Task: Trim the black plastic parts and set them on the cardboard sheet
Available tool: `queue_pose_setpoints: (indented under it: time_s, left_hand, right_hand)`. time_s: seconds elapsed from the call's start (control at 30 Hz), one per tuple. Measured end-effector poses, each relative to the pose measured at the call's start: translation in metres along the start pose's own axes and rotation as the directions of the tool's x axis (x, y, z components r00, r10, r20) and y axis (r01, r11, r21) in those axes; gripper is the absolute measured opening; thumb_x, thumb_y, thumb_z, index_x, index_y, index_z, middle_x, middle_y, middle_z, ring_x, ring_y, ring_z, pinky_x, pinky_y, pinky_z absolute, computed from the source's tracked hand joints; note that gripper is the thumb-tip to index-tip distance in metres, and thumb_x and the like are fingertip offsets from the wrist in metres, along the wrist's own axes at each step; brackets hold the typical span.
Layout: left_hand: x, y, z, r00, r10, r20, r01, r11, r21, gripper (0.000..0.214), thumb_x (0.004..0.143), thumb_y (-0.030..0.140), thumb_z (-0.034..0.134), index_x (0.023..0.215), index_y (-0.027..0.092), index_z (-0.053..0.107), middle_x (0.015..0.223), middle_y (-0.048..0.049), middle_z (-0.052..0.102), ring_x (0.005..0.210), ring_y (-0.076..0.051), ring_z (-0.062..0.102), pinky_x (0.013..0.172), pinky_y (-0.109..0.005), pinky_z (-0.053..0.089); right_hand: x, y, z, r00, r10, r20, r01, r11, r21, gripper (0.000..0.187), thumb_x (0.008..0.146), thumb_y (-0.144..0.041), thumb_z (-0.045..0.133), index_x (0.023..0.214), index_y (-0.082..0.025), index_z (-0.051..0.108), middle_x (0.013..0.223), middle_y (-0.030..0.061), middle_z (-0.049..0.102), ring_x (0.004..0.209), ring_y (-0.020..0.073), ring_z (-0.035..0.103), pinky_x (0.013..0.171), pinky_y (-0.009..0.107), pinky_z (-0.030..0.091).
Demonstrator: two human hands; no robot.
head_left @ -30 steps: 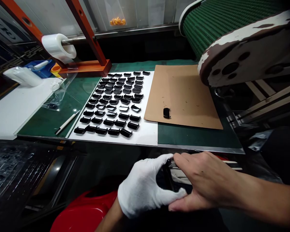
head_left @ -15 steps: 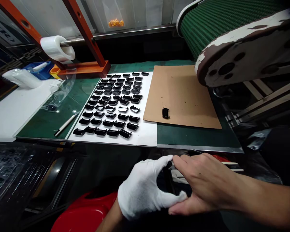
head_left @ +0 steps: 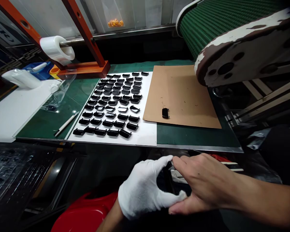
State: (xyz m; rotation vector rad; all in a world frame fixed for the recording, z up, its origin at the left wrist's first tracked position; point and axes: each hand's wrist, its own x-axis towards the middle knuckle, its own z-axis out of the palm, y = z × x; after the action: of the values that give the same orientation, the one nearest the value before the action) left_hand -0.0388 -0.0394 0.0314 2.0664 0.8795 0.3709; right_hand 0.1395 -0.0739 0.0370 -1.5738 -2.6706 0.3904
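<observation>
My left hand [head_left: 142, 190], in a white glove, curves its fingers and thumb around a small black plastic part [head_left: 168, 180] in front of the table's near edge. From the other side my bare right hand [head_left: 200, 183] closes on the same part, its index finger and thumb meeting the gloved fingertips. Most of the part is hidden or lost against the dark background. A similar glossy black part [head_left: 165, 113] with small tabs lies on the brown cardboard sheet [head_left: 178, 87], among tiny curled shavings. Many more black parts [head_left: 108, 123] lie in rows on white paper [head_left: 145, 135].
A green conveyor belt [head_left: 227, 22] with a chipped white frame overhangs the right side. At the left stand an orange frame [head_left: 84, 35] and a clear film roll [head_left: 55, 48]. A white pen-like tool [head_left: 65, 124] lies near the table edge. A red stool [head_left: 82, 216] is below.
</observation>
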Motion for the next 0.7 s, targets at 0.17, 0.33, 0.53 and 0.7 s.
queue_pose_setpoints:
  time_s: [0.17,0.33,0.53,0.7]
  left_hand:
    - [0.000,-0.001,0.002,1.000,-0.013,-0.007,0.013,1.000,0.003,0.053,0.067,0.042,0.074,0.114,0.023,0.059,0.091,0.0024,0.071,0.080,-0.019,0.069,0.073,-0.025,0.049]
    - [-0.001,-0.005,0.005,0.998,-0.055,-0.022,0.055,0.998,0.006,0.060,0.064,0.045,0.075,0.118,0.022,0.058,0.094,-0.0002,0.072,0.083,-0.022,0.069,0.075,-0.028,0.051]
    - [-0.001,-0.004,0.005,0.997,-0.025,-0.068,0.025,1.000,0.011,0.058,0.065,0.042,0.077,0.116,0.021,0.059,0.095,0.0007,0.073,0.083,-0.020,0.069,0.077,-0.026,0.051]
    - [0.001,-0.003,0.006,0.997,-0.027,-0.066,0.027,1.000,-0.002,0.056,0.065,0.039,0.077,0.116,0.021,0.060,0.094,0.0012,0.073,0.082,-0.018,0.069,0.076,-0.025,0.051]
  right_hand:
    - [-0.001,0.000,0.004,0.999,-0.003,-0.034,0.002,1.000,-0.028,0.081,0.070,-0.086,0.010,0.070,-0.018,0.053,0.057,0.0027,0.057,0.043,0.0210,0.056,0.042,0.032,0.017]
    - [-0.003,0.000,0.010,0.998,-0.039,-0.040,0.037,0.998,-0.048,0.083,0.075,-0.082,0.003,0.074,-0.017,0.055,0.057,0.0022,0.056,0.044,0.0207,0.056,0.041,0.032,0.018]
    - [-0.004,0.001,0.012,0.992,-0.058,-0.112,0.047,0.994,-0.097,0.078,0.078,-0.079,0.006,0.070,-0.018,0.054,0.057,0.0019,0.054,0.041,0.0198,0.055,0.040,0.032,0.019]
    - [-0.004,0.002,0.014,0.985,-0.083,-0.154,0.064,0.990,-0.124,0.080,0.079,-0.077,0.002,0.069,-0.018,0.054,0.055,0.0020,0.053,0.040,0.0195,0.053,0.040,0.032,0.018]
